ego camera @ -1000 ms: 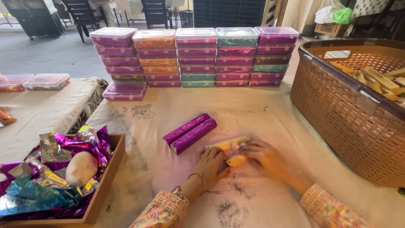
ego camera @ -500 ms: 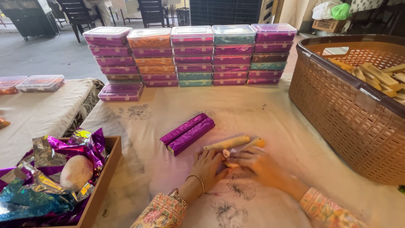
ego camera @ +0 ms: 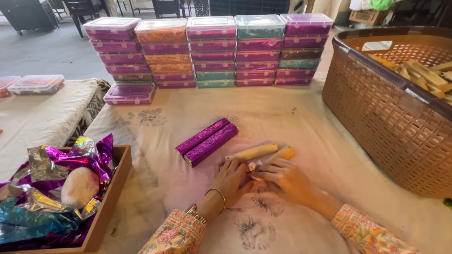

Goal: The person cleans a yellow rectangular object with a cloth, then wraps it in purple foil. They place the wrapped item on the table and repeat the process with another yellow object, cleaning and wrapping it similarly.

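My left hand [ego camera: 230, 178] and right hand [ego camera: 282, 178] meet over a small pale piece [ego camera: 252, 166] on the cloth, fingertips touching it, two tan sticks [ego camera: 252, 152] just beyond, two purple foil rolls [ego camera: 207, 141] beside them

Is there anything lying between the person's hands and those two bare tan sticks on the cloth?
Nothing visible does. The left hand and right hand meet at the near ends of the two bare tan sticks. The two purple foil-wrapped sticks lie off to the left.

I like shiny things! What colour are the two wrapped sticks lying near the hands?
The two wrapped sticks are shiny purple foil, seen in the head view.
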